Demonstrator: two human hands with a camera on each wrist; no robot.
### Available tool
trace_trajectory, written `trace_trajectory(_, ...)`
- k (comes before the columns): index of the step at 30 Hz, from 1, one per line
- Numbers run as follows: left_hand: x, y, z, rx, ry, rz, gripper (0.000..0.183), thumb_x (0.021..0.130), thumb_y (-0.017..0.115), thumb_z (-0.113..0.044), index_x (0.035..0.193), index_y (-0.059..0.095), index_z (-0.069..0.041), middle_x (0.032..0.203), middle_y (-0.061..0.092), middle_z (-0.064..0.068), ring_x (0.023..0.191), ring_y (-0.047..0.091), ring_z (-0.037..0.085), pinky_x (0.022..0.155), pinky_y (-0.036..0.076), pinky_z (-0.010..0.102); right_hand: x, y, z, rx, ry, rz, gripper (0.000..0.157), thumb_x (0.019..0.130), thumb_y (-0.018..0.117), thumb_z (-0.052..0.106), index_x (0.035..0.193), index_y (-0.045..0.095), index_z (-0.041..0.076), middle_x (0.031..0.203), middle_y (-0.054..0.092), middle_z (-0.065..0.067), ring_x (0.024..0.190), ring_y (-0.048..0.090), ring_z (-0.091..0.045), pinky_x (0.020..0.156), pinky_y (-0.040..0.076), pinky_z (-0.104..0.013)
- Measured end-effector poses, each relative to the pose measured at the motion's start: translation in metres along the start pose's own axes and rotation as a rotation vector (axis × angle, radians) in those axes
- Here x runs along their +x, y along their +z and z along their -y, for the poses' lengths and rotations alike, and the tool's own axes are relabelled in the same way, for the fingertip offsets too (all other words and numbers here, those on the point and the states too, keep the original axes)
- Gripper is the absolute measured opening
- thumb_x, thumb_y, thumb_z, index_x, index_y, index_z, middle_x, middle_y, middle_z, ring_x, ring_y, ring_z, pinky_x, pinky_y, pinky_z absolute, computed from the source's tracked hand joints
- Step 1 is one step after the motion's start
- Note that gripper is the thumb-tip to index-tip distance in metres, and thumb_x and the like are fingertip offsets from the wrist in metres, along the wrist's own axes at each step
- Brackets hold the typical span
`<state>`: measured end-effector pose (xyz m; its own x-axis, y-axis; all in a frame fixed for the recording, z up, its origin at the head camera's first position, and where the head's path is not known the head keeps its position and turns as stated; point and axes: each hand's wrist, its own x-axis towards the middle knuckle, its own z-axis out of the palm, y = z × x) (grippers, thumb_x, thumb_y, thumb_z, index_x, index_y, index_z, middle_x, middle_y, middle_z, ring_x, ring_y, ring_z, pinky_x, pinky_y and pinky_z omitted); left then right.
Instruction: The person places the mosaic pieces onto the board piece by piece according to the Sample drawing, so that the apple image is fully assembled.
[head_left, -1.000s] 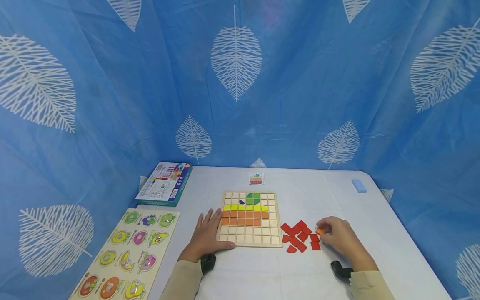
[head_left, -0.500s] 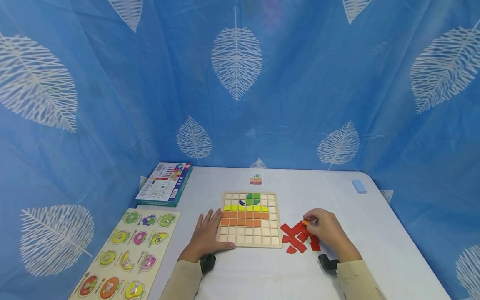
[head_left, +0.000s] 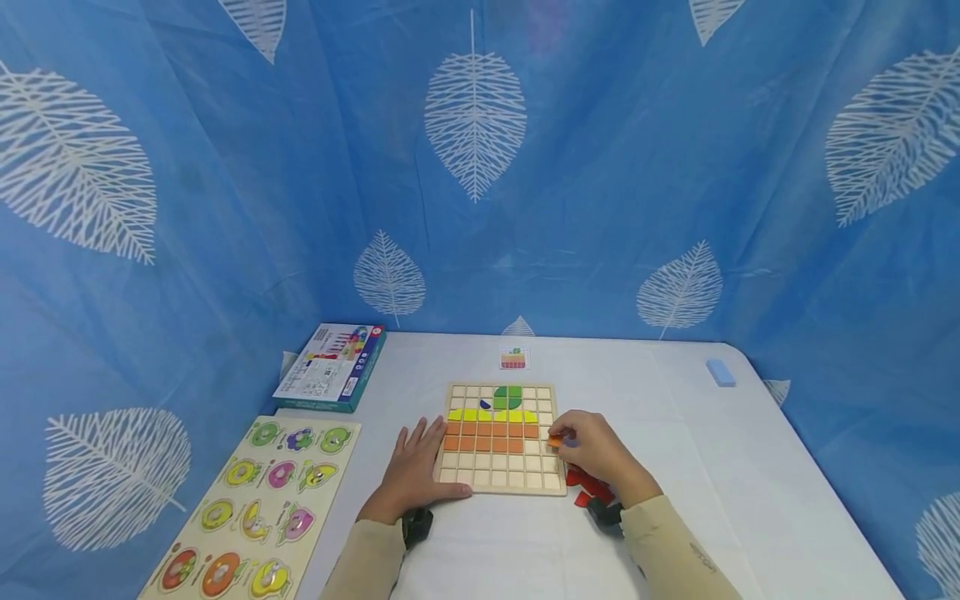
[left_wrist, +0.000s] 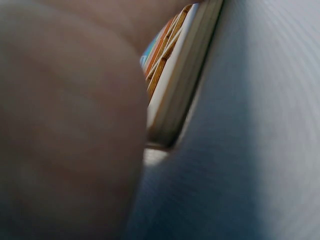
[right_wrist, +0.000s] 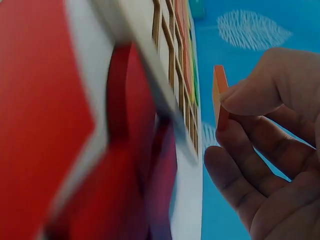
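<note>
My right hand (head_left: 600, 450) pinches an orange square tile (right_wrist: 220, 97) between thumb and fingers, above the right edge of a wooden grid board (head_left: 491, 479). My left hand (head_left: 408, 471) rests at the board's left side, fingers spread and straight, the thumb along its lower left corner. In the grid lie green tiles (head_left: 507, 397), a small blue tile (head_left: 485, 403), a yellow row (head_left: 491, 415) and two rows of orange tiles (head_left: 483, 437), the lower one shorter at the right. Red tiles (head_left: 588, 483) lie right of the board, partly hidden under my right hand and wrist.
A small picture card (head_left: 514, 358) lies behind the board. At the left are a boxed game (head_left: 330, 367) and a fruit puzzle board (head_left: 251, 508). A light blue block (head_left: 721, 372) sits at the far right of the white table (head_left: 750, 500).
My right hand has moved left with the orange tile, from beside the red tiles, across them, to the board's right edge. My left hand has stayed in place.
</note>
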<state>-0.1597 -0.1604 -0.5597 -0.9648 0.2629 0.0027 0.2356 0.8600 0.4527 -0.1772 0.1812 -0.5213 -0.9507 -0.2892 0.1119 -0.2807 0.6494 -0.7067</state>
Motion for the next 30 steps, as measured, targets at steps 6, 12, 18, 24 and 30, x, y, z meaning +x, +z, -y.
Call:
trace_trajectory(6, -0.001, 0.001, 0.000, 0.006, 0.002, 0.001, 0.131, 0.064, 0.078, -0.083, 0.164, 0.037, -0.009, 0.169, 0.034, 0.009, 0.158, 0.016, 0.035, 0.125, 0.002, 0.059, 0.014, 0.016, 0.011, -0.012, -0.028, 0.070, 0.028, 0.079, 0.081, -0.007, 0.100, 0.078, 0.011, 0.103, 0.069, 0.003, 0.088, 0.061, -0.015, 0.085, 0.059, -0.037)
trace_trajectory(12, -0.001, 0.002, 0.001, 0.012, 0.002, 0.002, 0.131, 0.064, 0.078, -0.083, 0.164, 0.037, -0.009, 0.169, 0.033, 0.009, 0.158, 0.016, 0.035, 0.125, 0.002, 0.059, 0.022, 0.025, 0.015, -0.037, -0.017, 0.129, 0.030, 0.077, 0.080, -0.009, 0.100, 0.078, 0.010, 0.100, 0.069, 0.004, 0.089, 0.061, -0.015, 0.092, 0.058, -0.041)
trace_trajectory(18, 0.001, 0.002, 0.002, 0.023, -0.003, 0.007, 0.132, 0.064, 0.077, -0.084, 0.165, 0.036, -0.010, 0.169, 0.033, 0.008, 0.159, 0.015, 0.034, 0.126, 0.001, 0.057, 0.025, 0.028, 0.017, -0.047, 0.006, 0.137, 0.030, 0.077, 0.079, -0.009, 0.096, 0.079, 0.014, 0.098, 0.069, 0.006, 0.090, 0.060, -0.017, 0.093, 0.057, -0.042)
trace_trajectory(24, 0.000, 0.000, 0.001, 0.017, -0.003, 0.004, 0.131, 0.064, 0.079, -0.083, 0.164, 0.037, -0.009, 0.169, 0.033, 0.009, 0.158, 0.016, 0.035, 0.125, 0.002, 0.058, 0.025, 0.028, 0.020, -0.050, 0.056, 0.148, 0.028, 0.079, 0.083, -0.006, 0.095, 0.080, 0.017, 0.101, 0.070, 0.005, 0.094, 0.060, -0.019, 0.097, 0.055, -0.044)
trace_trajectory(30, 0.001, 0.001, 0.001, 0.005, -0.006, 0.001, 0.131, 0.064, 0.080, -0.082, 0.164, 0.038, -0.009, 0.168, 0.034, 0.009, 0.158, 0.016, 0.035, 0.125, 0.002, 0.059, 0.024, 0.029, 0.019, -0.063, 0.074, 0.150, 0.024, 0.082, 0.086, -0.001, 0.096, 0.081, 0.018, 0.101, 0.069, 0.006, 0.092, 0.060, -0.018, 0.095, 0.056, -0.042)
